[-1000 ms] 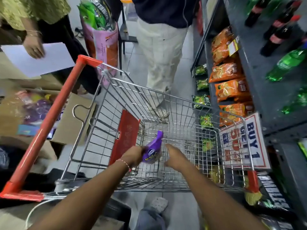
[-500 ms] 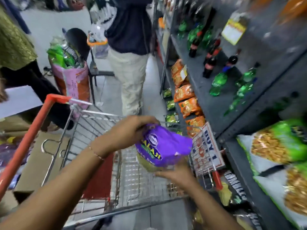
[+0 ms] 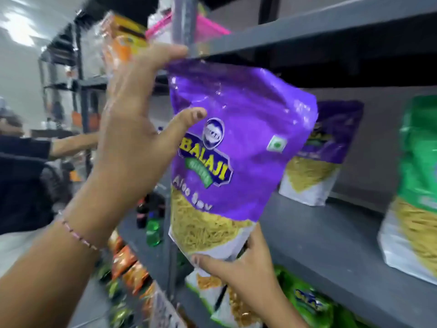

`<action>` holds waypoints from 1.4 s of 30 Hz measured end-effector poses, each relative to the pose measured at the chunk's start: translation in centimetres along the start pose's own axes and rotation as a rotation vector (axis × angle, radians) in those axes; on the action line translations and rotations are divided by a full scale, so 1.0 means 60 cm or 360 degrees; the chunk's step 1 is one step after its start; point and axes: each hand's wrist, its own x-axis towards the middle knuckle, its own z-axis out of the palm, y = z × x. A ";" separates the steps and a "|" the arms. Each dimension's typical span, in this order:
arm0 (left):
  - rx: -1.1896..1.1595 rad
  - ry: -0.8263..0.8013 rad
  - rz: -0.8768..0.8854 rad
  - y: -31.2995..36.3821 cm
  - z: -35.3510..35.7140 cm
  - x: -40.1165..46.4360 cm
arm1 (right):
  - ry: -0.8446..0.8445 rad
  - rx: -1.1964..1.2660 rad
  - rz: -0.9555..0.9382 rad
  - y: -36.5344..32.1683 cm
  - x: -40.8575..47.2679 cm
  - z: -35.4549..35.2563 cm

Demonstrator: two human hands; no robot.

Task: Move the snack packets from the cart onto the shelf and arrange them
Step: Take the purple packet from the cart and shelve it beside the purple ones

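Both my hands grasp purple packet (image 3: 238,143): left grip (image 3: 137,119) top, right grip (image 3: 246,268) bottom; bare grey shelf (image 3: 331,235) between standing packets.

Both hands hold purple packet (image 3: 238,147) upright at grey shelf (image 3: 331,235): left hand (image 3: 134,129) pinching top, right hand (image 3: 241,266) supporting base (another purple packet (image 3: 316,157) stands behind).

Premises: a retail grocery shop. Grey metal shelving (image 3: 331,233) carries branded snack packets (image 3: 316,159), with bottled drinks (image 3: 153,230) stocked on a lower tier.
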 end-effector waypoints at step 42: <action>-0.2050 -0.1060 -0.1097 0.291 0.387 -0.184 | 0.1083 -0.0688 -0.0021 -0.177 -0.173 -0.364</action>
